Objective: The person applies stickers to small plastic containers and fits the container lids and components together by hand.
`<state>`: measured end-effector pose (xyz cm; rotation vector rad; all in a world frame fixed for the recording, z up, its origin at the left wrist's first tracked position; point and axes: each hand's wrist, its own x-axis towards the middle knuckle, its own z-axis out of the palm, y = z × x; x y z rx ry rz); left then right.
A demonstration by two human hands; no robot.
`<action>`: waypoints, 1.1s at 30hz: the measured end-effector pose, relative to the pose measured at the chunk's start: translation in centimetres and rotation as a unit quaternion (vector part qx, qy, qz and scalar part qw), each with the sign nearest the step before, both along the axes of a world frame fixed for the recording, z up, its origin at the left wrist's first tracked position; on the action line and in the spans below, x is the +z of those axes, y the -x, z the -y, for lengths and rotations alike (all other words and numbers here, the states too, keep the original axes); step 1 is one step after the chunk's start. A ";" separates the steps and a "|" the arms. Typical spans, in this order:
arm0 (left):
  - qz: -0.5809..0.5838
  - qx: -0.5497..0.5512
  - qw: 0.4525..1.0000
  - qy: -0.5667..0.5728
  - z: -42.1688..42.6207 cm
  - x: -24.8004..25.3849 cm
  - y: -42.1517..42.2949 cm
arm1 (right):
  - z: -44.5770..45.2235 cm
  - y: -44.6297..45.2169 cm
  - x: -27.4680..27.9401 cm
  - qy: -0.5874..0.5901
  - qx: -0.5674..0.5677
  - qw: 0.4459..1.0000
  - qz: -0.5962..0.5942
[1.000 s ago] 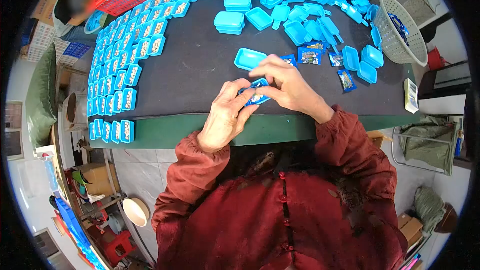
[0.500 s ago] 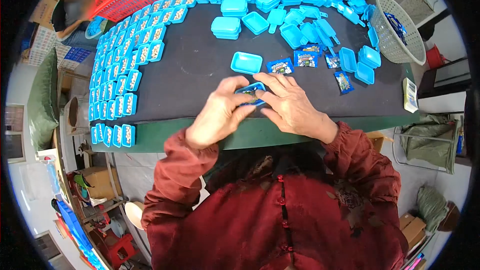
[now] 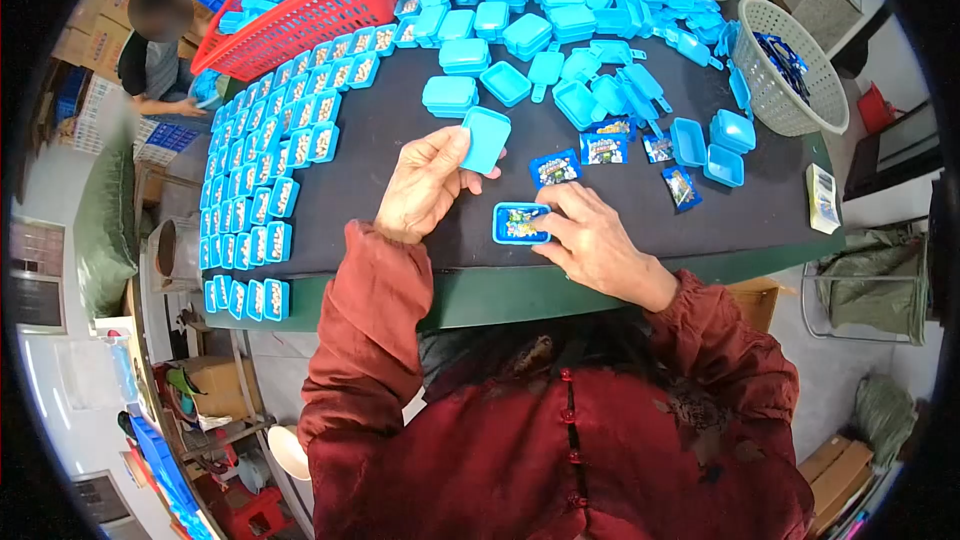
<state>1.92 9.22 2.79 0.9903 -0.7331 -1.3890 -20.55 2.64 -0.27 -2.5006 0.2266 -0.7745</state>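
Note:
My left hand (image 3: 428, 180) grips an empty blue tray (image 3: 486, 139) by its edge, raised above the dark tabletop. To the right and lower, my right hand (image 3: 590, 240) has its fingers on the right end of a small blue box (image 3: 508, 238) lying near the table's front edge. Inside that box a printed blue packet (image 3: 524, 222) shows, partly covered by the fingertips. Just behind my right hand lie more blue packets (image 3: 555, 169), (image 3: 603, 149) with printed fronts.
Rows of filled blue boxes (image 3: 281, 197) cover the table's left side. Stacked blue boxes (image 3: 463, 56) lie at the back. A red basket (image 3: 300, 25) stands back left, a pale basket (image 3: 790, 70) back right. A person (image 3: 160, 60) sits beyond the left corner.
My left hand has left the packet's box and lifted the tray that lay behind it. The small box now rests on the table with my right hand still at it.

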 end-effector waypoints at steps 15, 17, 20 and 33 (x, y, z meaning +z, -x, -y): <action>0.604 0.140 0.770 0.153 -3.6 0.5 5.4 | 6.0 1.0 3.6 0.037 -0.151 0.986 0.061; 0.631 0.116 0.752 0.152 -4.5 0.0 6.4 | 11.7 1.9 3.5 0.071 -0.264 0.960 0.054; 0.625 0.142 0.754 0.142 -4.6 -1.4 6.9 | 20.3 2.7 2.3 0.128 -0.457 0.871 -0.124; 0.592 0.129 0.782 0.148 -4.8 -1.7 6.5 | 23.0 3.8 1.9 0.150 -0.437 0.845 -0.269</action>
